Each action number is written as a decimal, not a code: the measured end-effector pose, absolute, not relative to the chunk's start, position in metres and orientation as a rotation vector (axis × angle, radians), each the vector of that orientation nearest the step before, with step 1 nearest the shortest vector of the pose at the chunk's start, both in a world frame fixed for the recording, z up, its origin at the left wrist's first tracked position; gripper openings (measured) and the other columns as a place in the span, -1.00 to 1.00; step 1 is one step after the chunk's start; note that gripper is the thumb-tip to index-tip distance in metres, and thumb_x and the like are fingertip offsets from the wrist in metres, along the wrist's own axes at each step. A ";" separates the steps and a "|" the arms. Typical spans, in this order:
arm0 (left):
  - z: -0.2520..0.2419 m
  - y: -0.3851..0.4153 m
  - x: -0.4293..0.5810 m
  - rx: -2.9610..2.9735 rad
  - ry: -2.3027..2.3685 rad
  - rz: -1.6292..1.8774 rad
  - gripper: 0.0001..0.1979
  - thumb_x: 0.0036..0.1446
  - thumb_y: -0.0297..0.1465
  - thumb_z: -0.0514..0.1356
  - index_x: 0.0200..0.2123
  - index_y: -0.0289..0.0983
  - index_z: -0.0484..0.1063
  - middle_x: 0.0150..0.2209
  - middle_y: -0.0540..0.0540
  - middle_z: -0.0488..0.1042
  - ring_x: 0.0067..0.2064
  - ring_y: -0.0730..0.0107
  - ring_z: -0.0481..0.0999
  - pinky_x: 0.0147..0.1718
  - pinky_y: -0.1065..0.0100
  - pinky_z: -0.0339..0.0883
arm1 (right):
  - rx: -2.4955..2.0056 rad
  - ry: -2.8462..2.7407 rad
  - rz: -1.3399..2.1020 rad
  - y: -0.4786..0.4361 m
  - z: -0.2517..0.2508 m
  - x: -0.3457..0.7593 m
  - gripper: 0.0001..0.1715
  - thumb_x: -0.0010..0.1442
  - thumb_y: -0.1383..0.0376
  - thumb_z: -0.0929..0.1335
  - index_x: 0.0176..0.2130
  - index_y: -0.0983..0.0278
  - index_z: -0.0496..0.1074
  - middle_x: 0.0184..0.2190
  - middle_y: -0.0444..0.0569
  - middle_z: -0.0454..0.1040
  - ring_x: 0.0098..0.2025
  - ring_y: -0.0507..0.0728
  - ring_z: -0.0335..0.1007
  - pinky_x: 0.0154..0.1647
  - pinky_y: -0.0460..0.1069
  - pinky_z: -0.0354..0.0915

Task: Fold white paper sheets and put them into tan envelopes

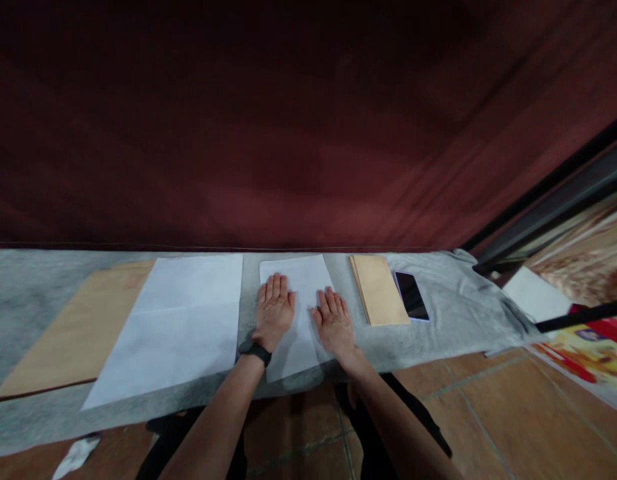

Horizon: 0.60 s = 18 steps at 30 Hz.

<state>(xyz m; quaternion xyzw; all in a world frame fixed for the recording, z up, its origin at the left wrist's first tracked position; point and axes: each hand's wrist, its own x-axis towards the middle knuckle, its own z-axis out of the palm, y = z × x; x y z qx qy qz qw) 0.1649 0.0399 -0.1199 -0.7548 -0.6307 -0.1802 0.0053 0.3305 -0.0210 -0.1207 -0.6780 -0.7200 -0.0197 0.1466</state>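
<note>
A white sheet of paper [301, 333], narrow and seemingly folded, lies on the grey cloth in front of me. My left hand [275, 308] rests flat on its left side, fingers stretched out and pointing away; a dark watch is on that wrist. On the sheet's right edge my right hand [334, 321] lies flat too, thumb a little apart. Left of both hands is a larger white sheet [188, 333] with a crease across it, partly over brown paper [83, 327]. To the right sits a small stack of folded brown paper [381, 290].
A phone [411, 295] lies right of the brown stack. The grey cloth [468, 307] covers the long surface, and a dark red curtain-like sheet [288, 133] rises behind it. A colourful box [588, 357] stands on the tiled floor [478, 413] at right; white scrap [77, 457] lies lower left.
</note>
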 end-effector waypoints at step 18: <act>-0.103 -0.001 0.115 -2.447 -2.021 -0.666 -0.48 0.25 -0.33 0.07 0.21 -0.48 0.33 0.22 -0.45 0.37 0.26 -0.11 0.34 0.21 -0.02 0.23 | -2.140 -1.765 0.457 -0.036 -0.090 0.376 -0.62 0.30 0.25 0.33 0.08 0.30 0.40 -0.14 0.11 0.56 -0.10 0.20 0.53 -0.05 0.01 0.36</act>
